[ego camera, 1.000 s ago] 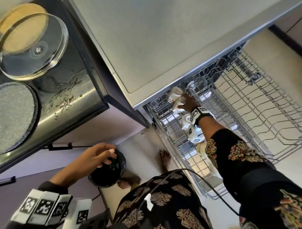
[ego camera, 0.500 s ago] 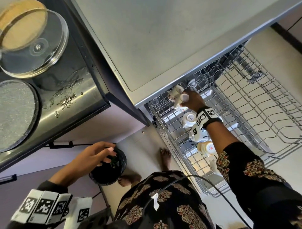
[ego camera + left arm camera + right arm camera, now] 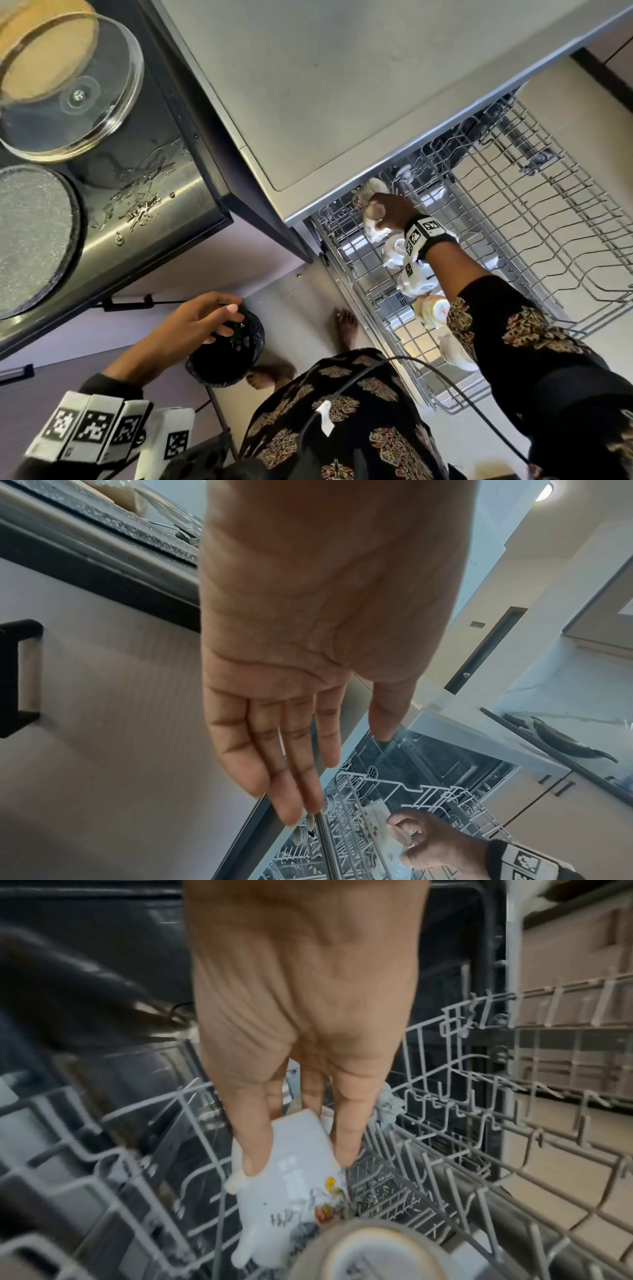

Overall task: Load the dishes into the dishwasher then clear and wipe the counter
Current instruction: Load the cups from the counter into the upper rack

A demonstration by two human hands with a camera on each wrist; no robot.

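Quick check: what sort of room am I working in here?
Most likely a home kitchen: a pulled-out dishwasher rack holding mugs, a counter above it, and a steel sink with a glass lid.

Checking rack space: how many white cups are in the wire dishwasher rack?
5 white ceramic cups: right hand holds the rearmost; four line the wire rack's left edge. Arm may hide others.

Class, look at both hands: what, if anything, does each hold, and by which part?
The right hand grips a white mug by its sides, over the dishwasher rack. The left hand holds nothing.
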